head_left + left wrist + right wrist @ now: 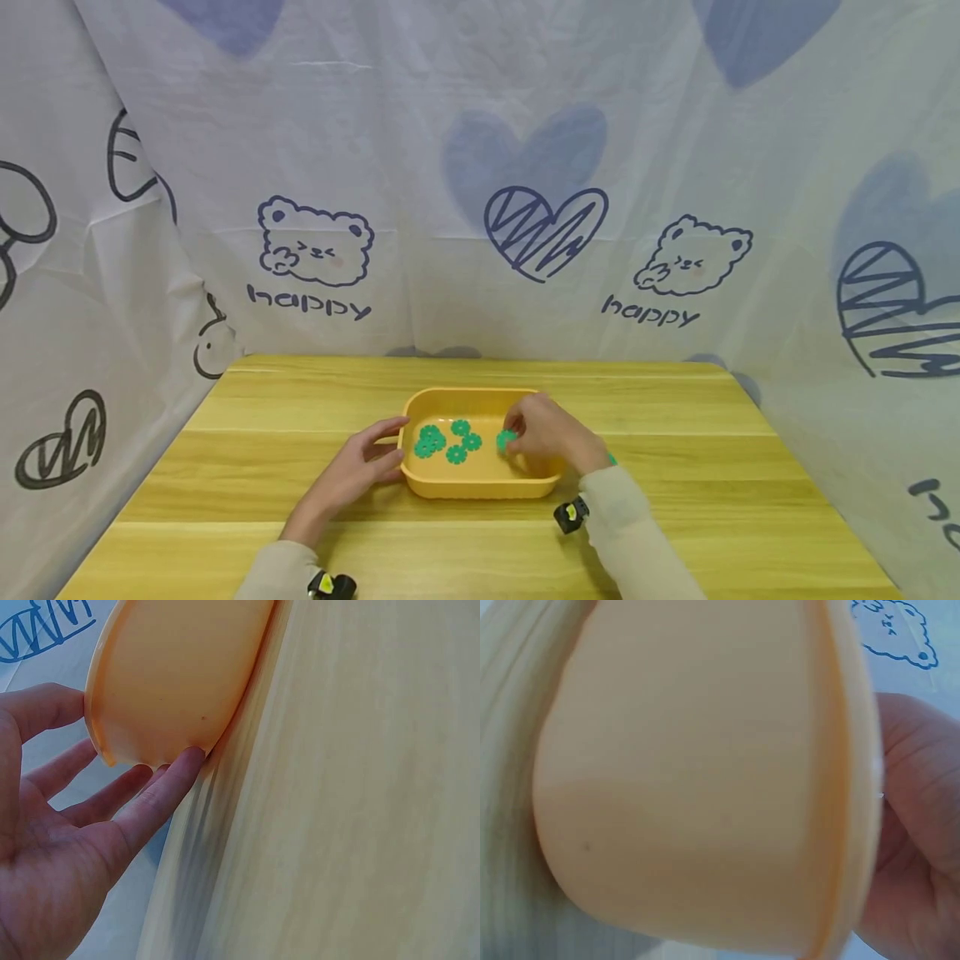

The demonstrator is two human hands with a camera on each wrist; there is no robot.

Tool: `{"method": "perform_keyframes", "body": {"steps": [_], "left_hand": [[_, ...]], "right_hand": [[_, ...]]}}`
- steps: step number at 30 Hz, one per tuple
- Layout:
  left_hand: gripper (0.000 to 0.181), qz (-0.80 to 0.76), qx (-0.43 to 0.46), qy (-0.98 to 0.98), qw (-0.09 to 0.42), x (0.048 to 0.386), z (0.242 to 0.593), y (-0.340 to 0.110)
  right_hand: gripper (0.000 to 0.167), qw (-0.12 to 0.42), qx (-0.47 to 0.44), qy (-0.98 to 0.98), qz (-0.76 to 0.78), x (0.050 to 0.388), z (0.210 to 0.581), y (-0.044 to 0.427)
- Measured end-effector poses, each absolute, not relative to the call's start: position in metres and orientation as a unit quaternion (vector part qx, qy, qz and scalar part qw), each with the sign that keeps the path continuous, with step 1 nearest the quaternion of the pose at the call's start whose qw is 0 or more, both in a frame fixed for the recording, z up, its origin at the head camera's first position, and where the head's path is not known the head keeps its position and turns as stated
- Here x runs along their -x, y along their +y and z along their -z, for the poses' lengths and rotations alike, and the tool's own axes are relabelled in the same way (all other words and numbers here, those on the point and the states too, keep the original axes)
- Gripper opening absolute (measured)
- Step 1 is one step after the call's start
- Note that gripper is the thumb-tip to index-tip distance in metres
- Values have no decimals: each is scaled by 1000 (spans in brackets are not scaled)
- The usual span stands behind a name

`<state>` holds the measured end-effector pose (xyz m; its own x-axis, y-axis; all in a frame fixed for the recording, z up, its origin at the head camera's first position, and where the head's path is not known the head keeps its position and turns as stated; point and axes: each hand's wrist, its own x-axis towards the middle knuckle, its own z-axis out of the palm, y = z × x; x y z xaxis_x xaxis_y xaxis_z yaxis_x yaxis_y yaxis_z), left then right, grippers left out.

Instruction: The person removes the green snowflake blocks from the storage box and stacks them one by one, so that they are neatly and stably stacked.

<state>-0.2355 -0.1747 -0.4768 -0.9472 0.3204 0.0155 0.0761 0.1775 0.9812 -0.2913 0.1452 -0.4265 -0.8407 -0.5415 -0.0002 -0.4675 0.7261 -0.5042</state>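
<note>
A yellow-orange tray (480,487) stands on the wooden table, with several green flower-shaped pieces (456,454) in its left half. My left hand (352,471) touches the tray's left end, fingers spread and nearly straight; in the left wrist view the fingertips of that hand (82,817) rest against the tray wall (180,675). Over the tray's right part, my right hand (547,429) pinches a green piece (506,440). In the right wrist view the tray's outer wall (682,772) hides the fingertips of my right hand (919,825).
Part of another green piece (612,459) shows on the table just beyond my right wrist. The wooden table (675,400) extends around the tray. A white cloth (420,167) with hearts and bear drawings hangs behind and at the sides.
</note>
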Motion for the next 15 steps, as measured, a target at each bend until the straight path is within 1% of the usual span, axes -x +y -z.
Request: {"method": "perform_keyframes", "body": {"steps": [6, 11, 15], "left_hand": [[54, -628, -131, 761, 97, 235, 477, -175], [54, -626, -130, 763, 96, 235, 477, -174], [54, -625, -130, 764, 94, 235, 478, -173]], "right_hand": [[23, 58, 254, 932, 252, 287, 419, 154], [20, 37, 258, 932, 253, 283, 410, 166], [20, 32, 245, 934, 259, 280, 404, 177]]}}
